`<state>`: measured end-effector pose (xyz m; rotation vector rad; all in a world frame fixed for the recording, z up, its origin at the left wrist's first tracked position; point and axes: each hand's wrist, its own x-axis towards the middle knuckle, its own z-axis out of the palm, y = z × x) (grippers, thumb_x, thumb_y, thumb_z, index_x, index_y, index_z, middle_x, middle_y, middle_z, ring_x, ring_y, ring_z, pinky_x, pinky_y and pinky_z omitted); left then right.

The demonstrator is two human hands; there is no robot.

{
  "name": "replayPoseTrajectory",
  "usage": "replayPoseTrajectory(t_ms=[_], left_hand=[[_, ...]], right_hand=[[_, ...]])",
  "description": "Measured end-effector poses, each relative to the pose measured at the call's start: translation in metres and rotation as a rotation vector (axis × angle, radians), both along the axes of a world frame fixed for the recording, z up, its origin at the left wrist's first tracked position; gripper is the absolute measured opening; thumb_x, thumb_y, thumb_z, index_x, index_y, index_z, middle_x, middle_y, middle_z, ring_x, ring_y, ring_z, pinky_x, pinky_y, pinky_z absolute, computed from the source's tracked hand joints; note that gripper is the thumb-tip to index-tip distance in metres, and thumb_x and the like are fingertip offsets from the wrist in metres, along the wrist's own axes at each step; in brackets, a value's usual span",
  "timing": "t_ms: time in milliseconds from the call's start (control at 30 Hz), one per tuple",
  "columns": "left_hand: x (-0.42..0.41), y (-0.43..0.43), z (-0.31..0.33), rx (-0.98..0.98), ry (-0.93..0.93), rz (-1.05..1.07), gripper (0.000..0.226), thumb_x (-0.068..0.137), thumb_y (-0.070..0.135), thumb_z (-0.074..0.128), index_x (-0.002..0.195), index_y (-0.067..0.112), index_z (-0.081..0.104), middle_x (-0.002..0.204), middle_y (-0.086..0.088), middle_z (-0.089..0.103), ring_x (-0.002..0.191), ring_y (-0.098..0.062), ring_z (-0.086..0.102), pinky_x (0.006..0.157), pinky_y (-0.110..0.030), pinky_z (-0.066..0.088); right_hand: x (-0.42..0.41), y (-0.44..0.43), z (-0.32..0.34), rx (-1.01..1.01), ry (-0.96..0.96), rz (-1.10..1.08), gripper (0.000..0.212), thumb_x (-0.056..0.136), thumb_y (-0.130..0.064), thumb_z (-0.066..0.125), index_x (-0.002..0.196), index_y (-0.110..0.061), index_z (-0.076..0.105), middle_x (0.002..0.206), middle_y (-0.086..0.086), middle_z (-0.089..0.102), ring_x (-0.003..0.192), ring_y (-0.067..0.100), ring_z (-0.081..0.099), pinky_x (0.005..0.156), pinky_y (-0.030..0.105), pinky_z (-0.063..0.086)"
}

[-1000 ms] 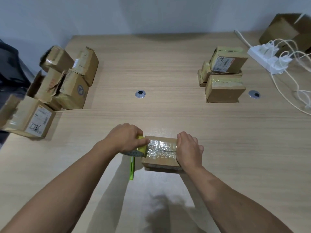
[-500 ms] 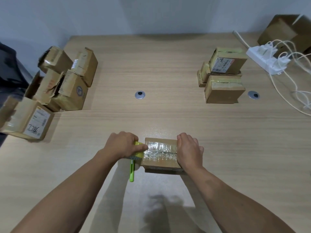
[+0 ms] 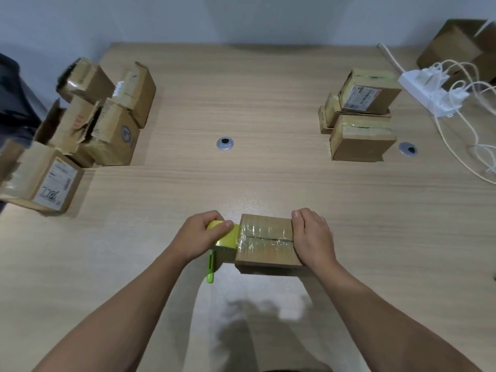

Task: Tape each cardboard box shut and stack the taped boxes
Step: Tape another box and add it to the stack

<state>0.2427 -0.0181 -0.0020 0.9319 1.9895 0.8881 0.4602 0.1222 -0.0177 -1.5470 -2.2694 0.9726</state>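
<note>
In the lower centre of the frame the left hand (image 3: 200, 234) is closed round a yellow tape roll (image 3: 225, 235), fingers curled over its top and thumb on its near side, holding it against the left end of a small cardboard box (image 3: 265, 241). Clear tape runs from the roll across the top of the box, over the seam between its shut flaps. The right hand (image 3: 312, 237) grips the right end of the box, fingers bent down over that edge; how far they reach down the side is hidden. The box sits flat on the wooden table (image 3: 255, 183), and nothing shows of what is inside it. A green cutter (image 3: 211, 267) lies on the table just below the roll, its upper end hidden under the roll and the left hand. At the left of the frame is a pile of boxes (image 3: 107, 122), some tilted with loose flaps; their insides cannot be made out, and the nearest one is cut off by the frame's edge. At the upper right stands a stack of boxes (image 3: 362, 116) with tape across their tops, one resting on two others. Right of it are a white power strip (image 3: 426, 89) with cables (image 3: 456, 130) and a larger brown carton (image 3: 461, 47), partly cut off at the corner.
</note>
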Motion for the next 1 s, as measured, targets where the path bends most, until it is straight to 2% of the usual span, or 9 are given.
replayPoseTrajectory(t_ms=[100,200,300,433,567,733,833,900,1000], left_hand=[[0.018,0.001,-0.011,-0.016,0.025,0.005,0.03,0.091,0.038,0.071,0.07,0.019,0.062,0.059,0.01,0.055,0.057,-0.004,0.052,0.058,-0.028,0.044],[0.034,0.005,-0.017,0.008,0.077,0.061,0.031,0.092,0.035,0.07,0.07,0.016,0.059,0.061,0.007,0.053,0.059,-0.006,0.05,0.058,-0.026,0.039],[0.051,0.014,-0.014,0.017,0.112,0.044,0.03,0.093,0.035,0.067,0.074,0.013,0.059,0.066,0.005,0.054,0.063,-0.009,0.05,0.058,-0.024,0.038],[0.06,0.015,-0.015,0.016,0.049,0.074,0.029,0.094,0.036,0.066,0.078,0.013,0.061,0.069,0.006,0.057,0.066,-0.006,0.052,0.06,-0.025,0.039],[0.055,0.002,-0.018,0.003,-0.066,0.07,0.029,0.083,0.051,0.057,0.072,0.024,0.058,0.065,0.01,0.054,0.062,-0.001,0.049,0.061,-0.026,0.036],[0.042,0.006,-0.024,-0.109,0.091,-0.048,0.03,0.08,0.057,0.058,0.07,0.029,0.054,0.068,0.008,0.055,0.068,-0.011,0.053,0.059,-0.026,0.035],[0.054,0.014,-0.038,-0.194,0.228,-0.114,0.029,0.093,0.052,0.06,0.081,0.026,0.055,0.08,0.004,0.058,0.087,-0.02,0.053,0.073,-0.032,0.039],[0.064,0.022,-0.045,-0.229,0.296,-0.117,0.028,0.096,0.051,0.055,0.09,0.024,0.058,0.089,0.005,0.056,0.095,-0.019,0.045,0.084,-0.036,0.037],[0.067,0.024,-0.045,-0.224,0.291,-0.118,0.029,0.098,0.051,0.05,0.097,0.023,0.059,0.098,0.006,0.051,0.101,-0.017,0.039,0.091,-0.038,0.036]], right_hand=[[0.003,-0.001,0.007,0.057,-0.383,0.118,0.047,0.104,-0.054,0.022,0.119,-0.031,0.06,0.122,-0.005,0.054,0.124,0.021,0.037,0.102,0.048,0.026],[-0.001,0.002,0.012,0.116,-0.59,0.153,0.053,0.105,-0.054,0.013,0.133,-0.034,0.054,0.147,-0.003,0.041,0.145,0.025,0.016,0.11,0.067,0.011],[-0.012,-0.005,0.014,0.12,-0.536,0.23,0.05,0.106,-0.051,0.016,0.138,-0.032,0.05,0.153,-0.002,0.037,0.152,0.026,0.006,0.111,0.072,-0.001],[-0.016,-0.017,0.01,0.176,-0.493,0.285,0.05,0.103,-0.053,0.017,0.13,-0.03,0.052,0.135,-0.007,0.051,0.138,0.02,0.031,0.111,0.075,-0.006],[-0.012,-0.014,0.008,0.177,-0.432,0.259,0.046,0.103,-0.053,0.022,0.119,-0.028,0.056,0.123,-0.01,0.054,0.129,0.018,0.037,0.111,0.072,-0.008],[-0.012,-0.013,0.007,0.151,-0.387,0.224,0.041,0.104,-0.052,0.028,0.114,-0.027,0.059,0.117,-0.011,0.055,0.126,0.017,0.038,0.111,0.07,-0.01],[-0.011,-0.01,0.009,0.137,-0.342,0.197,0.039,0.104,-0.051,0.029,0.109,-0.027,0.059,0.114,-0.012,0.055,0.126,0.016,0.039,0.113,0.068,-0.01],[-0.01,-0.006,0.01,0.104,-0.337,0.17,0.038,0.105,-0.051,0.03,0.106,-0.026,0.059,0.111,-0.013,0.053,0.126,0.015,0.038,0.113,0.066,-0.011],[-0.009,-0.002,0.009,0.087,-0.304,0.126,0.036,0.105,-0.05,0.032,0.1,-0.026,0.058,0.106,-0.014,0.051,0.127,0.015,0.037,0.113,0.062,-0.013]])
